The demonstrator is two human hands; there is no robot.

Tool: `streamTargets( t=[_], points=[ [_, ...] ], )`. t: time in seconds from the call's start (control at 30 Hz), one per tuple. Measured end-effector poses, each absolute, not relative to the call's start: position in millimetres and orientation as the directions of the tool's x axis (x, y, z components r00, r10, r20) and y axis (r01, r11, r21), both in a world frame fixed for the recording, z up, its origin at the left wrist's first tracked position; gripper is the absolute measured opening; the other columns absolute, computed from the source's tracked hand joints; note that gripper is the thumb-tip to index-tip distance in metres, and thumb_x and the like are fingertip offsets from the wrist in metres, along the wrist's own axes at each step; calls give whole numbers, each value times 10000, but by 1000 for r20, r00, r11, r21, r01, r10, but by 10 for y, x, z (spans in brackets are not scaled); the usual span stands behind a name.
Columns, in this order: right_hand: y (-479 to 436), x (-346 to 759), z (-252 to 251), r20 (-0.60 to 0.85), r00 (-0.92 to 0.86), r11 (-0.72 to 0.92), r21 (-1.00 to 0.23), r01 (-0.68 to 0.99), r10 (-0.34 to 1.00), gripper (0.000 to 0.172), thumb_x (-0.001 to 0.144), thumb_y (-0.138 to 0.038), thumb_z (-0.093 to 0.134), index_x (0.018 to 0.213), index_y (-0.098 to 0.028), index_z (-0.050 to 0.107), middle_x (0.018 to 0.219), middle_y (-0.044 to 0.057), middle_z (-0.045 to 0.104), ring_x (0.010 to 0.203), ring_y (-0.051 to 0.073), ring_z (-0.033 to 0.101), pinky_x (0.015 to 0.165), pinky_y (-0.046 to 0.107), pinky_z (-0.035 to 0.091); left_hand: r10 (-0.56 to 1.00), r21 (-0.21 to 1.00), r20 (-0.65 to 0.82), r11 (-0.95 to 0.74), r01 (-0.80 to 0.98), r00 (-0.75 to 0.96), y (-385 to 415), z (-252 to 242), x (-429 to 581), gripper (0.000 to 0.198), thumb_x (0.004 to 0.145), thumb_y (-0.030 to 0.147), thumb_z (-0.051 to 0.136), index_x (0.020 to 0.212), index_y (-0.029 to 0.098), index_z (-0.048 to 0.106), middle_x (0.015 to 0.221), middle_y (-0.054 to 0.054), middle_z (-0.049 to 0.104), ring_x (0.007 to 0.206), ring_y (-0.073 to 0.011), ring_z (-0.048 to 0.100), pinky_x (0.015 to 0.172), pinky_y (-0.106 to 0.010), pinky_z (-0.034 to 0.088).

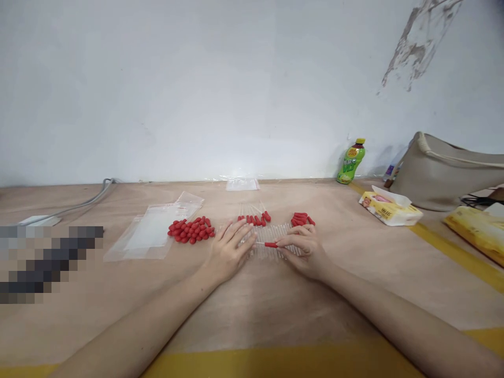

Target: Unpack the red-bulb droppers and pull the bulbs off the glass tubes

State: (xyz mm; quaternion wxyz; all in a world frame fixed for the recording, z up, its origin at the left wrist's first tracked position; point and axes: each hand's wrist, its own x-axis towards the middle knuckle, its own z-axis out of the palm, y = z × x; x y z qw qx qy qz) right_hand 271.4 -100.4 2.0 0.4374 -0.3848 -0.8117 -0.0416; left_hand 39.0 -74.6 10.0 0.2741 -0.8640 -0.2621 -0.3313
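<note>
Between my two hands lies a dropper, its thin clear glass tube to the left and its red rubber bulb [270,244] to the right. My left hand [232,248] has its fingertips closed around the glass end. At the bulb, my right hand [305,249] pinches with thumb and fingers. Under and between both hands spreads a row of clear glass tubes [271,233]. Just beyond them several droppers with red bulbs [255,220] lie with their tubes pointing away. Loose red bulbs [191,229] form a pile left of my left hand, and a smaller group [301,218] sits behind my right hand.
Clear plastic bags [147,231] lie at the left, with a grey cable [88,200] behind. Another small bag [242,185] rests by the wall. At the right stand a green bottle [351,161], a tissue pack [389,207], a yellow pack [478,228] and a beige bag [441,173].
</note>
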Motion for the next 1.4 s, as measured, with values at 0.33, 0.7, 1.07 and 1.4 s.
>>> streamTargets(
  t=[0.33,0.7,1.07,1.4],
  points=[
    [-1068,2508,19,704,-441,673,-70,737,556,294,805,-359,546,1062,-220,574,943,48,667,889,194,539,834,380,280,190,-288,699,-808,514,690,-823,43,501,125,828,171,513,909,145,604,965,-47,663,1005,-197,577,908,-349,467],
    [-1033,2561,-58,768,-528,699,151,699,363,138,821,-239,550,927,-265,635,881,-26,693,872,163,553,851,369,257,212,-150,686,-894,421,696,-847,-21,504,93,831,138,479,826,128,572,820,-60,648,879,-161,603,868,-322,497],
    [-1056,2621,-45,799,-555,659,292,693,229,131,805,-233,593,928,-252,631,913,-49,691,878,134,586,847,358,266,214,-94,704,-917,388,677,-883,12,488,83,815,116,499,857,121,570,812,-63,646,887,-168,599,868,-315,493],
    [-671,3319,34,813,133,443,-437,783,566,227,801,-341,534,883,-191,684,776,59,640,676,152,563,619,294,420,453,102,808,-738,667,377,-642,53,345,154,850,206,477,884,158,619,783,-42,584,671,-121,557,589,-231,468]
  ],
)
